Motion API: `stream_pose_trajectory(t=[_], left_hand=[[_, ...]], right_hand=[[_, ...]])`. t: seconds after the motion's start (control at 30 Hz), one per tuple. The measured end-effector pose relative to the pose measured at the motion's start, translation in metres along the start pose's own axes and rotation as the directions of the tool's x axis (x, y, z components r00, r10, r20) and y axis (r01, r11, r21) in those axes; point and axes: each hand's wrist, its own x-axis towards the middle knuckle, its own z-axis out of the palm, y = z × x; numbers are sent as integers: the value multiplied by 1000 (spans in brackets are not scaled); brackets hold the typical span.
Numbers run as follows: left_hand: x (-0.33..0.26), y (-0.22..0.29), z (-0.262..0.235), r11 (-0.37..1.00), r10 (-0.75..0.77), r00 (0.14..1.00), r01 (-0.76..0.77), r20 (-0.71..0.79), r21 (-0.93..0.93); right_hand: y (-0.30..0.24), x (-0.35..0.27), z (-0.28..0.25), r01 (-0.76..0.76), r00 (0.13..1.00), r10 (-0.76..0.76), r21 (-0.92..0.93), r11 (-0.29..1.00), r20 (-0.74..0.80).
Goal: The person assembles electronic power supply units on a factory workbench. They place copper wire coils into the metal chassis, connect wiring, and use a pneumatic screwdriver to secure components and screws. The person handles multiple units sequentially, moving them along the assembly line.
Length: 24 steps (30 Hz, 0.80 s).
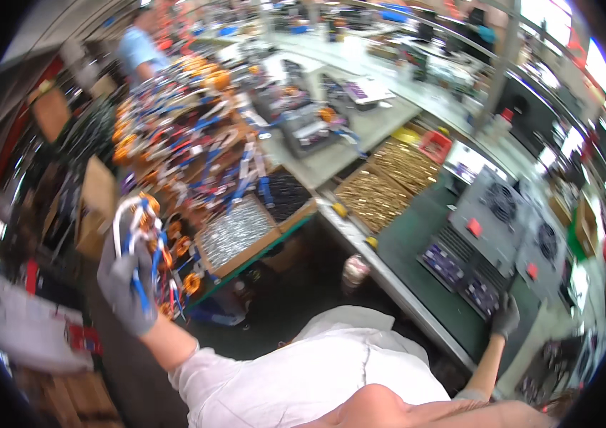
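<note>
My left hand [126, 285], in a grey glove, is closed around a copper-orange wire coil [149, 203] with white and blue leads. The leads run down across the palm. More orange coils [190, 283] with coloured wires hang close beside that hand. On the right, my right hand [507, 318], also gloved in grey, grips the near corner of a grey metal case [485, 214]. The case has round fan grilles, red blocks and a purple connector panel [443, 265]. It lies on a green work mat [406, 246].
A tray of silver screws [238, 232] and one of black parts [290, 198] stand left of centre. Brass-coloured parts [374, 200] fill trays beside the mat. A heap of wired coils [181, 128] lies behind. A person in light blue [142, 50] is at the far left.
</note>
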Motion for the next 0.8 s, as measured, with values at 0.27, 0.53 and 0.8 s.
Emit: stream_pose_trajectory(t=[0.27,0.53,0.8], left_hand=[[15,-64,156,821,-432,443,554,785,139],[-2,-234,278,854,-367,-241,294,898,428],[-48,-222,265,418,-188,73,-896,979,148]], right_hand=[[0,-12,-9,-38,996,29,-119,992,-79],[-3,-13,-8,-90,990,76,-119,989,-116],[4,-12,-5,-90,989,70,-161,983,-130]])
